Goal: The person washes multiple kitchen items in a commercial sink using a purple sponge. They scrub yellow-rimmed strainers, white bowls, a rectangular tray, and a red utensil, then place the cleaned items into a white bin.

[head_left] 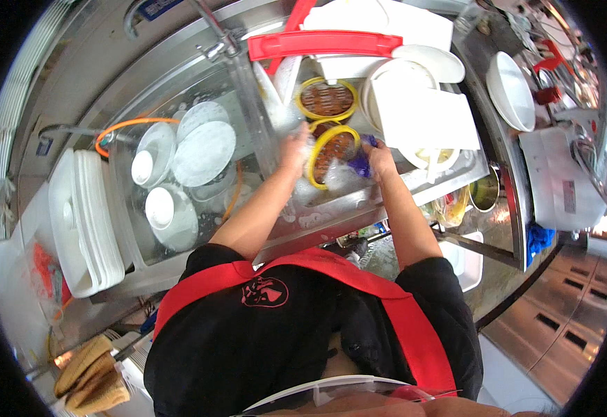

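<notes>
Over the right sink basin, my left hand (295, 149) is closed at the left edge of an oval dish (334, 157) with a yellow rim and a brown, slotted-looking middle. The dish is tilted up. My right hand (381, 158) is closed around a purple scrubbing cloth (360, 161) against the dish's right side, with whitish suds there. Part of another yellow-rimmed piece shows just behind the held dish. Farther back lies a second yellow-rimmed oval dish (327, 99), flat in the basin. My fingertips are partly hidden and slightly blurred.
White bowls and plates (204, 154) sit in the water-filled left basin (237, 191). A faucet (218, 47) rises behind the divider. White dishes (425, 115) and a red tray-like piece (324, 45) crowd the right basin's far side. Stacked white trays (88, 222) stand left.
</notes>
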Action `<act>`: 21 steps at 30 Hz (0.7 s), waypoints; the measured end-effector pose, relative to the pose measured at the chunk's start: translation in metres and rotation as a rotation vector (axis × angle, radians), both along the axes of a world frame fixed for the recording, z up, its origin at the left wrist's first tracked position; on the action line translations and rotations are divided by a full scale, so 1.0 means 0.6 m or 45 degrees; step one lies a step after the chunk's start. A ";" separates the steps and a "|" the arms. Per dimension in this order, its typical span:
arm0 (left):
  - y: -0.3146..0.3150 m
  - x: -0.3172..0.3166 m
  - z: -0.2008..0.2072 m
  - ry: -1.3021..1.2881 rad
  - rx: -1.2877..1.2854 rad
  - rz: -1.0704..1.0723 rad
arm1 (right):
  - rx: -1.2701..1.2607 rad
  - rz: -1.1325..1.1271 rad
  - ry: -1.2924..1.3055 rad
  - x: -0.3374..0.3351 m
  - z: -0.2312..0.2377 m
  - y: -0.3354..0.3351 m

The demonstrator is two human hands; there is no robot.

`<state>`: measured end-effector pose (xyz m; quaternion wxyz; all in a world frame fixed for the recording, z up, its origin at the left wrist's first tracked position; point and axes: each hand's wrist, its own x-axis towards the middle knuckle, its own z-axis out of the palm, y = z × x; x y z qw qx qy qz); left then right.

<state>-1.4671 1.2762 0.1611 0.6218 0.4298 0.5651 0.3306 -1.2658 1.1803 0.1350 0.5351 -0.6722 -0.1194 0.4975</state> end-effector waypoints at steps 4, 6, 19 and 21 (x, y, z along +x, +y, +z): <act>0.008 0.003 0.014 -0.752 -0.366 0.250 | 0.175 -0.266 0.131 -0.037 0.112 -0.044; 0.006 0.006 0.021 -0.639 -0.295 0.291 | 0.372 -0.349 -0.013 -0.060 0.124 -0.039; -0.018 0.022 0.002 -0.531 -0.257 0.349 | 0.385 0.218 -0.159 -0.171 0.126 -0.001; 0.005 0.011 0.012 -0.446 -0.211 0.336 | 0.314 0.767 -0.622 -0.144 0.134 -0.031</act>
